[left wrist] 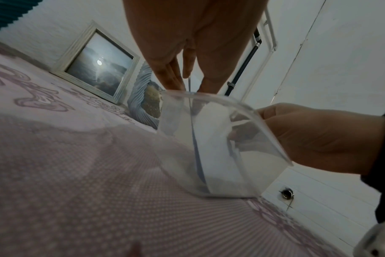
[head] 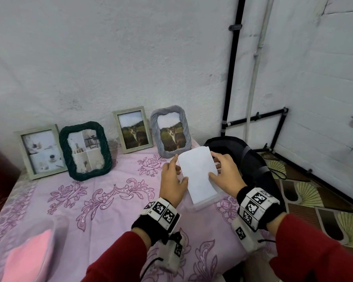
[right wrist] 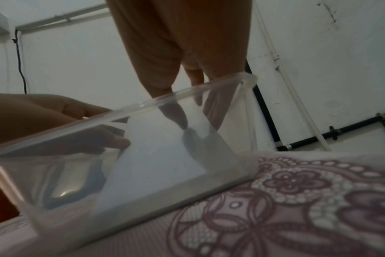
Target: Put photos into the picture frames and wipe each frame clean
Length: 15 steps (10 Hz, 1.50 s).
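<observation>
Four frames lean on the wall: a pale frame and a dark green rope frame with collage prints, and a pale frame and a grey twisted frame with cat photos. At the table's right, a white photo, blank side up, stands tilted in a clear plastic box. My left hand pinches its left edge. My right hand grips its right edge, thumb on top. In the wrist views the box lies below my fingers. The photo's picture side is hidden.
The pink floral tablecloth covers the table. A pink cloth lies at the front left. A black bag or chair sits just past the table's right edge. Black pipes run along the corner walls.
</observation>
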Each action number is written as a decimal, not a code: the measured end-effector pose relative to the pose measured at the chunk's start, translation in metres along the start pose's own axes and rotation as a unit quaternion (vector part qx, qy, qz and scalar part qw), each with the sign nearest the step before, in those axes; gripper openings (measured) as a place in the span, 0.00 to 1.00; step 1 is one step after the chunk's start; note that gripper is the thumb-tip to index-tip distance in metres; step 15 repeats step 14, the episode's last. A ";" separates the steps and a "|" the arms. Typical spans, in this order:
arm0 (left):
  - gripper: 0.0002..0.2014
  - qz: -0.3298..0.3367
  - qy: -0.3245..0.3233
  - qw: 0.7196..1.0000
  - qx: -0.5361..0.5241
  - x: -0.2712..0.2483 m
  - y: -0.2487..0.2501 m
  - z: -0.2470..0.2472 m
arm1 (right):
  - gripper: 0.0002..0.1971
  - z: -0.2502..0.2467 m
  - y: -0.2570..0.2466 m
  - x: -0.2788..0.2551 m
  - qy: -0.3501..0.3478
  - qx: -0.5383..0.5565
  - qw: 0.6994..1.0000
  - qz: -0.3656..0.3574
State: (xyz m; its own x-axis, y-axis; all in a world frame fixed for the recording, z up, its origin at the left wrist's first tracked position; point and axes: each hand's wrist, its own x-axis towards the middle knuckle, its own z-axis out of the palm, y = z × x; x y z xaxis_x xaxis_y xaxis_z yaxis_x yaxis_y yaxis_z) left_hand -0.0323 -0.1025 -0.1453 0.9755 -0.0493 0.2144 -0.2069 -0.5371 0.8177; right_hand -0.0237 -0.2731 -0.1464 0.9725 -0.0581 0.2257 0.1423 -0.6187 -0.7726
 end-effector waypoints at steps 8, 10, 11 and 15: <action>0.19 -0.054 -0.012 0.997 -0.047 0.000 -0.011 0.000 | 0.22 -0.003 0.001 -0.002 0.031 -0.061 0.997 0.034; 0.17 -0.052 -0.033 0.997 -0.041 0.002 -0.014 0.001 | 0.23 -0.003 -0.002 -0.002 -0.015 -0.097 0.995 0.033; 0.16 -0.052 -0.043 0.997 -0.044 0.000 -0.015 0.000 | 0.22 -0.002 -0.004 -0.003 -0.007 -0.101 0.994 0.029; 0.25 -0.082 0.032 0.994 -0.065 -0.004 -0.009 -0.020 | 0.17 0.003 -0.032 -0.006 0.113 -0.001 0.993 -0.020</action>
